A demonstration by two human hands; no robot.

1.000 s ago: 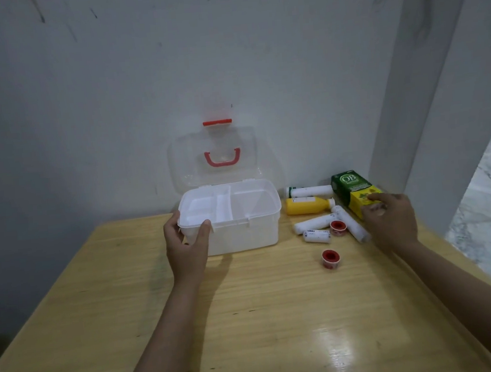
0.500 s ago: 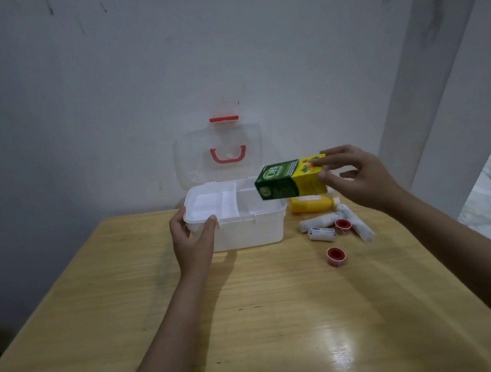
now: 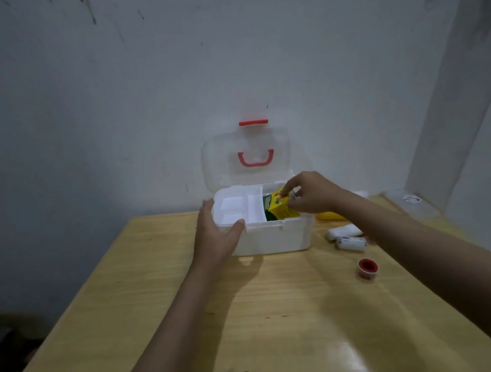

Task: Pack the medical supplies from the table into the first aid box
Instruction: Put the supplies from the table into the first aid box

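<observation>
The white first aid box [image 3: 272, 238] stands open at the table's far side, its clear lid with a red handle [image 3: 256, 158] leaning on the wall. My left hand [image 3: 217, 235] grips the box's front left corner. My right hand [image 3: 310, 193] holds the green and yellow carton [image 3: 277, 206], tilted, its lower end inside the box's right compartment. To the right of the box lie white bandage rolls [image 3: 350, 242], a yellow bottle [image 3: 328, 216] partly hidden by my forearm, and a red tape roll [image 3: 368, 268].
The wooden table [image 3: 250, 319] runs to a grey wall behind the box. A white pillar [image 3: 455, 123] stands at the back right. A clear plastic piece [image 3: 412, 201] lies near the table's far right corner.
My right hand picked the carton up from the table at the right, carried it left over the box and lowered it into the right compartment. My left hand stayed on the box.
</observation>
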